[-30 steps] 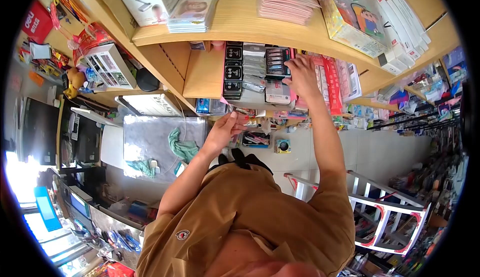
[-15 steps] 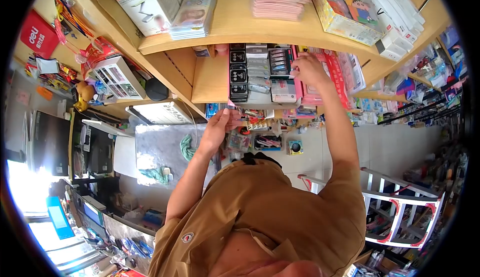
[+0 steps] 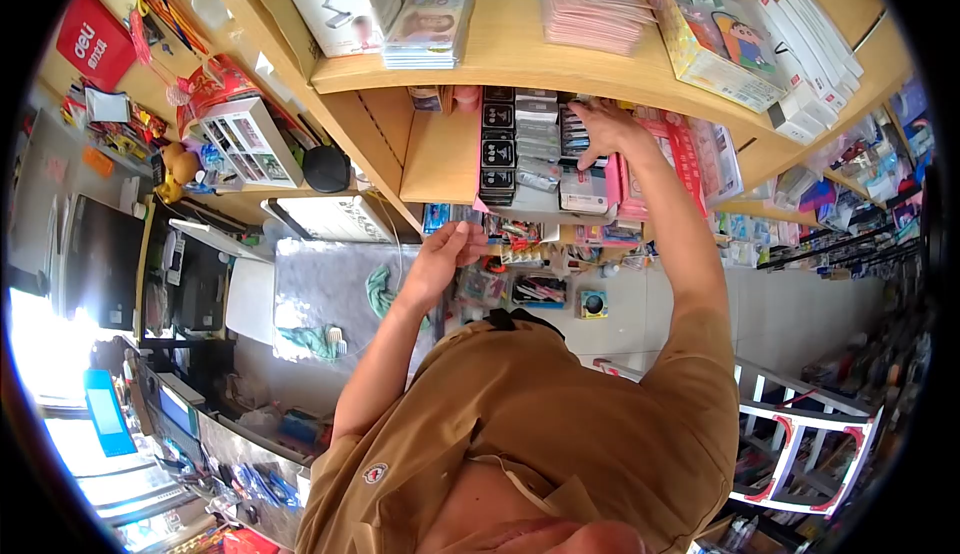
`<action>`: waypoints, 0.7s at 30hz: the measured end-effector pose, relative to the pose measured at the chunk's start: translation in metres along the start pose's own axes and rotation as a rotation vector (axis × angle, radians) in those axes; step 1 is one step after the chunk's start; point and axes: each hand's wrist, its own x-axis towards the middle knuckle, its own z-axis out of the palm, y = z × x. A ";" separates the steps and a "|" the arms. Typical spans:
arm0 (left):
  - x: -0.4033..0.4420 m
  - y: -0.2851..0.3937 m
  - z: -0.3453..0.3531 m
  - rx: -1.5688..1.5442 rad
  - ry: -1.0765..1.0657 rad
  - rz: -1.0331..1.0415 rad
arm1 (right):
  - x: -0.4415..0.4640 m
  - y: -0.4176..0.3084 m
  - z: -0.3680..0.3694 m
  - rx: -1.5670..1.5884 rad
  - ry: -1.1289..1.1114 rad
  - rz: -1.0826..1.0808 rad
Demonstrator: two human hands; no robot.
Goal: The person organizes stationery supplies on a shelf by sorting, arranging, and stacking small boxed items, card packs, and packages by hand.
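The black box (image 3: 573, 138) sits in the back right part of a shallow tray (image 3: 530, 204), inside the open compartment of the wooden shelf (image 3: 437, 159). It is dark, with small pale packets lying in a row, but your hand hides a good part of it. Your right hand (image 3: 607, 132) is over this box, thumb and fingers spread apart; whether they press on it, I cannot tell. In front of the box lies a whitish flat pack (image 3: 584, 192). To its left are shiny clear packets (image 3: 539, 142), and at the tray's left side stand stacks of black packs (image 3: 498, 148) with white print. Your left hand (image 3: 447, 254) is near the front left corner of the tray, well apart from the right one, its fingers a little bent; I cannot tell if they hold something. To the right of the tray is a red packet (image 3: 687, 162). On the board above, there are pink packs (image 3: 598, 16) and a cartoon box (image 3: 715, 46).
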 end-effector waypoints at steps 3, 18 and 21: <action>-0.001 0.001 -0.003 -0.003 0.002 -0.007 | 0.001 -0.005 -0.002 -0.123 -0.067 -0.013; 0.013 -0.013 -0.006 0.069 -0.004 0.091 | -0.046 -0.038 -0.025 0.129 0.387 -0.029; 0.012 -0.017 -0.006 0.074 0.015 0.085 | -0.070 -0.078 -0.014 0.385 0.108 -0.003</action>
